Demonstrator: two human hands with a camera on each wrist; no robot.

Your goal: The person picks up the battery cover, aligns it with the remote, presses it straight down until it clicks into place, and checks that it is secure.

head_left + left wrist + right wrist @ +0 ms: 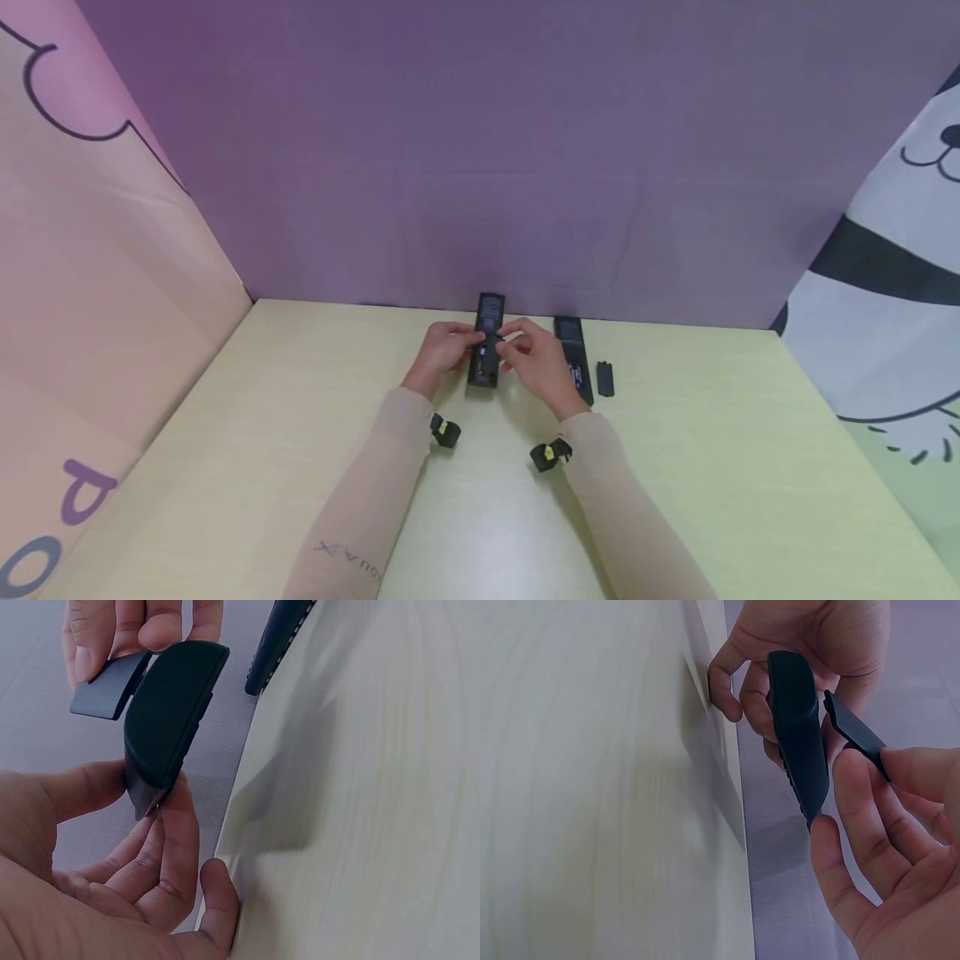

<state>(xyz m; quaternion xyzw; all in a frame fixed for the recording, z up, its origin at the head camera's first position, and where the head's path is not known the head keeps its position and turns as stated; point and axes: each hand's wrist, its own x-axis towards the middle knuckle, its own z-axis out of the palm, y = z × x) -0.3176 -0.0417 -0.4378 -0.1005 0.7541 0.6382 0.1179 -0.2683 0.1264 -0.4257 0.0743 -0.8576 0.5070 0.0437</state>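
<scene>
A black remote control (491, 310) is held above the table, back side up, with part of its battery compartment showing. My left hand (438, 354) grips its left edge between thumb and fingers. In my right hand (542, 367) a small black battery cover (859, 736) is pinched between thumb and fingers. The cover stands tilted over the back of the remote (795, 712), apart from most of it; whether one end touches is hard to tell. One right fingertip rests near the remote's lower end in the right wrist view.
Right of my hands a second black remote (570, 330) lies on the pale table (697, 450), its compartment uncovered with blue batteries (576, 376) inside. Beside it lies another battery cover (605, 379). A purple cloth wall (450, 167) rises behind the table's far edge.
</scene>
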